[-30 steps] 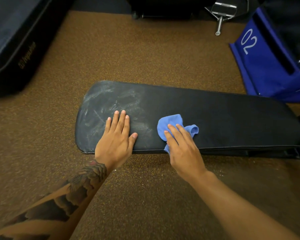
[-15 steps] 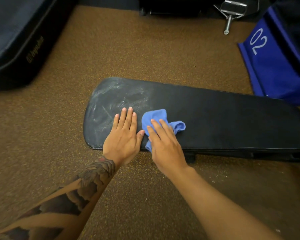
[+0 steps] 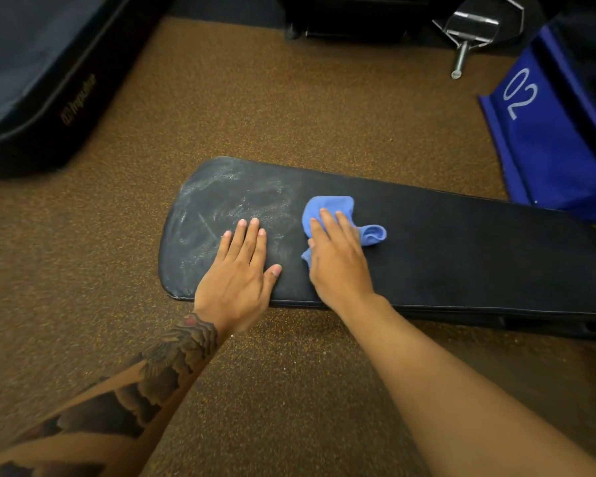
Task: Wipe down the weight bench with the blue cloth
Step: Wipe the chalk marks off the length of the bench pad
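Note:
The black padded weight bench (image 3: 461, 249) stretches from the middle of the view to the right edge, its left end covered in whitish smears. My left hand (image 3: 240, 270) lies flat on the pad near the front edge, fingers together, holding nothing. Just to its right, my right hand (image 3: 338, 259) presses the crumpled blue cloth (image 3: 331, 206) onto the pad. The cloth pokes out past my fingertips and to the right of my hand.
Brown speckled rubber floor (image 3: 255, 108) surrounds the bench. A large black padded mat (image 3: 31, 80) lies at the far left. A blue box marked 02 (image 3: 547, 139) stands at the far right, and a metal bar attachment (image 3: 468, 29) lies at the top.
My right hand slid the cloth leftwards along the pad towards my left hand, then pushed it away from me across the pad. My left hand stayed flat in place.

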Demonstrator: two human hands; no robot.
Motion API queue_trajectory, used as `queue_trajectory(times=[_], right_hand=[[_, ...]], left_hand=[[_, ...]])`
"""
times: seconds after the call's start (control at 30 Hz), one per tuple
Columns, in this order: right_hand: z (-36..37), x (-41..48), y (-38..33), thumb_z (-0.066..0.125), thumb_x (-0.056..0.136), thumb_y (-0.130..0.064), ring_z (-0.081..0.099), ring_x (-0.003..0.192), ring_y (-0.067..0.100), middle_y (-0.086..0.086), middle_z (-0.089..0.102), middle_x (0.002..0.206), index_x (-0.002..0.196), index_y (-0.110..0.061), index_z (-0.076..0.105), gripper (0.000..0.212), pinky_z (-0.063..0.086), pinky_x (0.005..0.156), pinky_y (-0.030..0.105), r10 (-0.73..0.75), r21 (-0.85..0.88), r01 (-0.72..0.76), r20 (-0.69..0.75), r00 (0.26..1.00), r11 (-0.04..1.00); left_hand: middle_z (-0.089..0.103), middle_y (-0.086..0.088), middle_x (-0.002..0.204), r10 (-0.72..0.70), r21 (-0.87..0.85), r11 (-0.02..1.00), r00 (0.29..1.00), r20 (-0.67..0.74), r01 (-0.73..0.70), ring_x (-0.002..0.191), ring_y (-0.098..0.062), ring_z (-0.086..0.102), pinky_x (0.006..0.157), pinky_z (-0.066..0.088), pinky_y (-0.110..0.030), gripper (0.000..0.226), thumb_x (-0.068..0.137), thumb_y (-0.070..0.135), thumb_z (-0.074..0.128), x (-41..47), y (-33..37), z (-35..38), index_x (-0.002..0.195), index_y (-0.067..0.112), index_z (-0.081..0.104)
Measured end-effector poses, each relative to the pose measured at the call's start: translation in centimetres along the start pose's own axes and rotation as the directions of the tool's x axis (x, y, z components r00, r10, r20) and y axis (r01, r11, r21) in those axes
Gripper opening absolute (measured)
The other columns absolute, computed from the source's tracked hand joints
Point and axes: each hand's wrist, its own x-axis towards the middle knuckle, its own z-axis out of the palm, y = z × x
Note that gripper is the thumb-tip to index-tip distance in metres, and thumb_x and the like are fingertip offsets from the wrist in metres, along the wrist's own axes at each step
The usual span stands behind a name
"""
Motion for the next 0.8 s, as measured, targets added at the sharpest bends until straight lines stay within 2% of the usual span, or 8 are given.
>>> queue_trajectory(times=[0.2, 0.27, 0.4, 0.47, 0.57, 0.63, 0.73, 0.8], right_hand=[[-1.3, -6.2, 0.8, 0.058, 0.09, -0.007, 0.034, 0.137, 0.036, 0.015, 0.043, 0.145, 0.135, -0.002, 0.049, 0.046, 0.03, 0.111, 0.051, -0.218, -0.037, 0.224, 0.11, 0.97, 0.974], [-2.1, -7.1, 2.6, 0.061, 0.088, -0.004, 0.035, 0.137, 0.037, 0.015, 0.044, 0.145, 0.134, -0.001, 0.05, 0.047, 0.033, 0.11, 0.051, -0.189, -0.046, 0.194, 0.095, 0.977, 0.98], [-2.2, -3.4, 4.7, 0.067, 0.084, -0.001, 0.04, 0.131, 0.043, 0.02, 0.048, 0.14, 0.129, 0.002, 0.053, 0.048, 0.038, 0.105, 0.053, 0.002, -0.07, 0.003, 0.075, 0.997, 0.998], [-1.6, -0.4, 4.3, 0.066, 0.084, -0.002, 0.04, 0.13, 0.046, 0.023, 0.047, 0.139, 0.128, 0.004, 0.053, 0.046, 0.036, 0.105, 0.054, 0.046, -0.055, -0.043, 0.052, 0.998, 0.998], [-0.4, 2.6, 1.7, 0.06, 0.088, -0.006, 0.031, 0.135, 0.044, 0.022, 0.039, 0.145, 0.132, 0.003, 0.047, 0.047, 0.025, 0.111, 0.053, 0.053, 0.0, -0.053, 0.054, 0.997, 0.999], [0.3, 2.7, -0.3, 0.06, 0.088, -0.009, 0.029, 0.137, 0.042, 0.02, 0.038, 0.147, 0.133, 0.001, 0.047, 0.048, 0.023, 0.111, 0.053, 0.001, 0.012, -0.002, 0.057, 0.998, 1.0], [0.4, -0.1, -1.5, 0.066, 0.083, -0.006, 0.038, 0.132, 0.043, 0.02, 0.047, 0.14, 0.129, 0.001, 0.052, 0.049, 0.034, 0.106, 0.057, -0.126, 0.045, 0.123, 0.057, 0.99, 0.991], [-0.1, -2.6, -0.7, 0.061, 0.086, -0.007, 0.039, 0.133, 0.04, 0.019, 0.048, 0.14, 0.131, 0.001, 0.051, 0.047, 0.034, 0.107, 0.055, -0.196, 0.055, 0.191, 0.084, 0.977, 0.98]], left_hand=[[0.012, -0.017, 0.158, -0.009, 0.023, 1.0, 1.0, 0.012, 0.009, 0.147, -0.029, 0.006, 0.119, 0.011, -0.046, 0.067, 0.099, 0.045, 0.01, 0.0, 0.0, 0.1, 0.148, -0.001, 0.017], [0.011, -0.016, 0.158, -0.01, 0.016, 1.0, 1.0, 0.015, 0.01, 0.147, -0.028, 0.004, 0.119, 0.008, -0.044, 0.067, 0.099, 0.046, 0.009, 0.0, 0.0, 0.0, 0.148, 0.001, 0.015], [0.011, -0.015, 0.158, -0.013, 0.007, 1.0, 1.0, 0.008, 0.013, 0.147, -0.027, 0.003, 0.119, 0.006, -0.043, 0.067, 0.099, 0.047, 0.009, 0.0, 0.0, 0.1, 0.149, 0.002, 0.015], [0.012, -0.015, 0.158, -0.016, 0.002, 1.0, 1.0, 0.007, 0.016, 0.147, -0.027, 0.004, 0.119, 0.007, -0.044, 0.067, 0.099, 0.047, 0.01, 0.0, 0.0, 0.0, 0.149, 0.002, 0.016], [0.011, -0.015, 0.158, -0.017, 0.003, 1.0, 1.0, 0.009, 0.017, 0.147, -0.027, 0.003, 0.119, 0.007, -0.043, 0.066, 0.099, 0.046, 0.011, 0.0, 0.1, 0.0, 0.149, 0.002, 0.016], [0.012, -0.015, 0.158, -0.017, 0.013, 1.0, 1.0, 0.01, 0.017, 0.147, -0.027, 0.003, 0.119, 0.005, -0.043, 0.067, 0.099, 0.046, 0.011, 0.0, 0.1, 0.1, 0.148, 0.001, 0.016], [0.013, -0.017, 0.157, -0.014, 0.027, 1.0, 1.0, 0.019, 0.013, 0.147, -0.028, 0.005, 0.119, 0.005, -0.042, 0.067, 0.099, 0.045, 0.011, 0.0, 0.0, 0.2, 0.148, 0.0, 0.017], [0.016, -0.018, 0.157, -0.011, 0.029, 1.0, 1.0, 0.017, 0.011, 0.147, -0.029, 0.007, 0.118, 0.005, -0.042, 0.067, 0.099, 0.045, 0.011, 0.1, 0.0, 0.2, 0.147, -0.001, 0.019]])
